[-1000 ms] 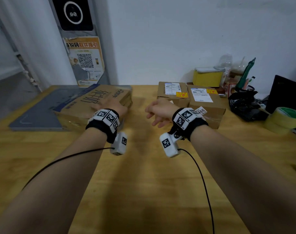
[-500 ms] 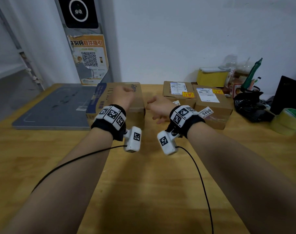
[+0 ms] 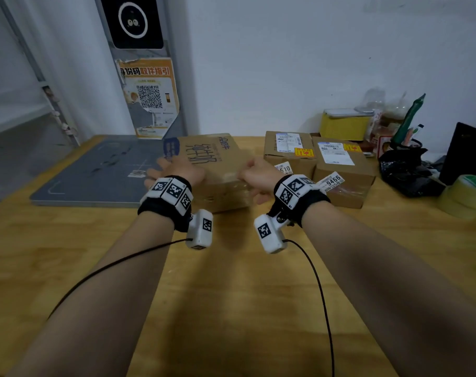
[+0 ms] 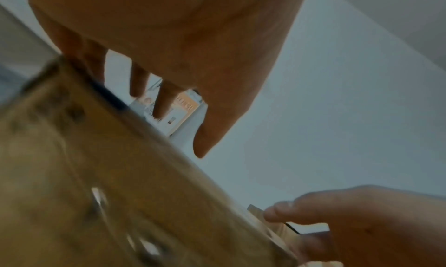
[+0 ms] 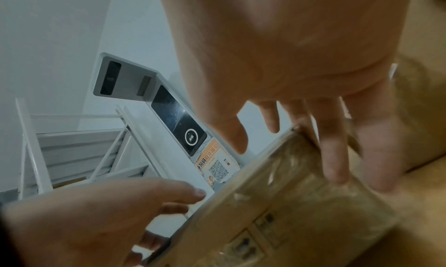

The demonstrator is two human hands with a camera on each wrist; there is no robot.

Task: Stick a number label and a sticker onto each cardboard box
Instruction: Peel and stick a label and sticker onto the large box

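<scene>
A large cardboard box (image 3: pixel 212 159) with printed characters and a taped front lies at the table's middle back. My left hand (image 3: pixel 174 171) presses its left side with straight, spread fingers (image 4: pixel 164 99), the thumb above the top. On the near right corner rests my right hand (image 3: pixel 258 175); its fingers (image 5: pixel 335 156) lie straight against the taped side and the thumb is free. Two smaller boxes (image 3: pixel 288 156) (image 3: pixel 340 170) stand to the right. Each carries a white number label (image 3: pixel 284 168) (image 3: pixel 330 181) and a yellow sticker (image 3: pixel 304 152) (image 3: pixel 352 147).
A grey flat platform (image 3: pixel 95 172) lies at the back left under a wall terminal with an orange poster (image 3: pixel 149 99). At the back right are a yellow tub (image 3: pixel 342 126), a black bag (image 3: pixel 405 170), a dark device (image 3: pixel 468 153) and a tape roll (image 3: pixel 465 197).
The large box has slid right off the grey platform toward the two smaller boxes and turned. Both hands went along with it, one on each side.
</scene>
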